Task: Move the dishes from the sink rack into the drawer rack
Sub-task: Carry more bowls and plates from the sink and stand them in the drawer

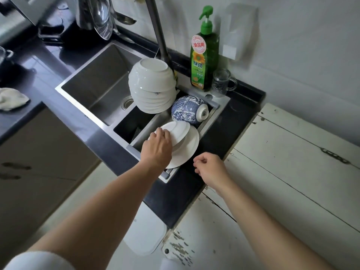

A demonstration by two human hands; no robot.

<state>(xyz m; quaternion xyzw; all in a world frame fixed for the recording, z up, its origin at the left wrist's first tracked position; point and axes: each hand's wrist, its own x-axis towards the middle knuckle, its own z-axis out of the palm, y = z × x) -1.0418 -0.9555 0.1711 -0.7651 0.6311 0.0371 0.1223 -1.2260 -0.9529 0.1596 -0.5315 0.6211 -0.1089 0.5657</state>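
While a crumpled cloth (12, 98) lies at 9 o'clock on the dark tabletop (48, 78), the steel sink basin (101, 80) sits beside it. A tilted stack of white bowls (152, 86) leans in the sink rack (213, 114) at 12 o'clock. Left hand (156, 147) reaches into the rack, fingers (160, 131) curled over the rim of the upper white plate (178, 134), gripping it; a larger plate (188, 151) lies beneath. A blue patterned bowl (188, 111) lies on its side just behind. Right hand (211, 168), at 3 o'clock of the plates, is loosely curled, holding nothing. Green soap bottle (204, 55) and glass mug (223, 82) stand at 1 o'clock.
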